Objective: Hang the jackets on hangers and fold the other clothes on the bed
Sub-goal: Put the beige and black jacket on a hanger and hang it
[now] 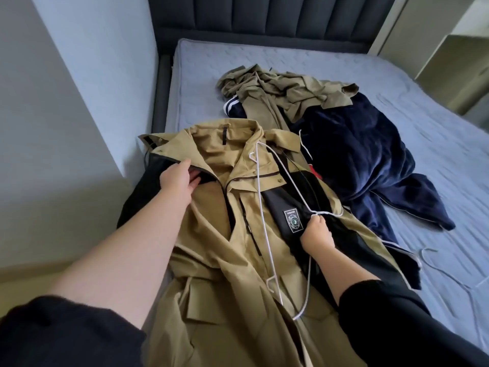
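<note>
The left hand (177,178) grips the collar of the khaki jacket (211,234) on the bed (423,128), fingers seemingly tucked inside. The right hand (316,235) pinches the white hanger (262,207).

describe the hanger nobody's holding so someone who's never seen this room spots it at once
Start at the blue mattress and look to its near right edge, beside the hem of the tan-and-black jacket. A thin white wire hanger lies flat there. Unlike the other hanger, gripped by the right hand on top of the jacket, no hand touches it.
</note>
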A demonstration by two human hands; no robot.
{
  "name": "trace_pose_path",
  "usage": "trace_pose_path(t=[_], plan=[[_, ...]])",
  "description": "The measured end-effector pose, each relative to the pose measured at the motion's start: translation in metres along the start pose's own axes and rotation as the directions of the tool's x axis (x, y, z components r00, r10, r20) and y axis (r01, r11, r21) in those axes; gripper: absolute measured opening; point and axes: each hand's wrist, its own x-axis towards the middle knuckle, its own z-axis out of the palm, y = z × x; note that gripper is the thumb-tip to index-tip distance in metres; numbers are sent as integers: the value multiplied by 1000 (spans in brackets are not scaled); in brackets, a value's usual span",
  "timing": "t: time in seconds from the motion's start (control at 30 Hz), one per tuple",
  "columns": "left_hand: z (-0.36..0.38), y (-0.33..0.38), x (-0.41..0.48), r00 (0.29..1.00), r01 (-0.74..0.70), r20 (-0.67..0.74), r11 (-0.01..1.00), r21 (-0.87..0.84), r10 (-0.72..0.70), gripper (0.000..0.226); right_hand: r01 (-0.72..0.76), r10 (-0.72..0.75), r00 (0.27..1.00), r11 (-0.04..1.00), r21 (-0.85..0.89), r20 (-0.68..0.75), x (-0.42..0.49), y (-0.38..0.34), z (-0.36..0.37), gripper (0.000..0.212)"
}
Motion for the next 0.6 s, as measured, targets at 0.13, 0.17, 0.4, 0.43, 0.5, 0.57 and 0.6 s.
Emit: trace_pose_path(t=[0.13, 0.17, 0.4, 0.43, 0.5, 0.57, 0.6], plan=[[-6, -8, -31, 998, 29, 68, 975, -219, -15, 33, -33, 36, 999, 996, 87, -30, -12, -11, -13, 38], [-10, -12, -40, 997, 45, 72, 963, -264, -27, 34, -44, 50, 998, 989, 140, -42, -17, -17, -21, 34], [-44, -38, -113, 985, 109, 168, 916, -387, -46, 18, 6, 99, 972, 895, 446, -213, -67, -41, -78, 22], [-49, -39, -123, 987, 91, 159, 918, -385, -31, 19, 45, 65, 968, 905, 423, -242, -77, -41, -85, 22], [-57, -35, -136, 988, 63, 157, 927, -369, -5, 21, 169, -58, 939, 936, 310, -338, -92, -39, -97, 17], [-64, -26, -149, 987, 37, 159, 947, -320, 15, 21, 317, -232, 878, 937, 145, -418, -109, -35, -108, 25], [-67, -20, -154, 988, 22, 155, 957, -290, 24, 20, 362, -297, 848, 929, 71, -440, -118, -34, -113, 33]])
